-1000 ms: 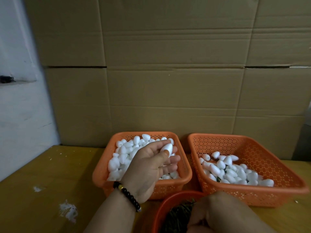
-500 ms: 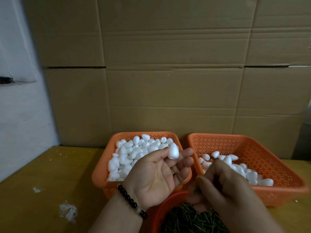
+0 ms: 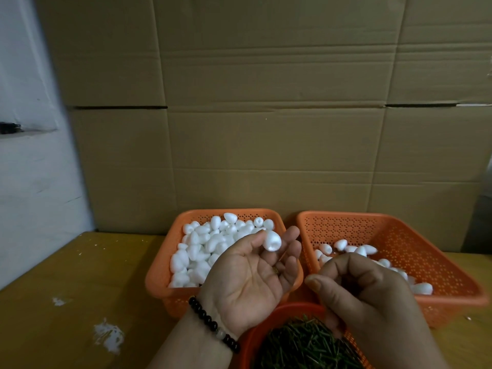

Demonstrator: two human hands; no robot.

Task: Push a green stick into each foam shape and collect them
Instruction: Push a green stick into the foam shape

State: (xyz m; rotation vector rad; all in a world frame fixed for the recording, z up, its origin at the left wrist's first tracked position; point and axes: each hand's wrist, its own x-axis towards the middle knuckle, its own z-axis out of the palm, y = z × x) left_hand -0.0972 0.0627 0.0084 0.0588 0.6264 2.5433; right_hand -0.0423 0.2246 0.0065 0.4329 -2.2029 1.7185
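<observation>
My left hand (image 3: 247, 280) is palm up over the left orange basket (image 3: 157, 278) and pinches one white foam shape (image 3: 272, 241) between thumb and fingertips. My right hand (image 3: 367, 296) hovers just to its right, back towards me, with the fingers curled towards the thumb. Whatever lies between them is hidden. Below both hands is a red bowl (image 3: 262, 322) full of green sticks (image 3: 306, 344). Many loose foam shapes (image 3: 202, 243) fill the left basket. The right orange basket (image 3: 399, 235) holds several more foam shapes (image 3: 422, 288).
The baskets stand on a yellow-brown table (image 3: 80, 275) against a wall of cardboard boxes (image 3: 266, 129). A white wall (image 3: 32, 182) closes the left side. White foam crumbs (image 3: 109, 336) lie on the table at the left front.
My left hand has turned palm up and shifted right with the foam shape. My right hand has risen out of the stick bowl and come up beside the left hand.
</observation>
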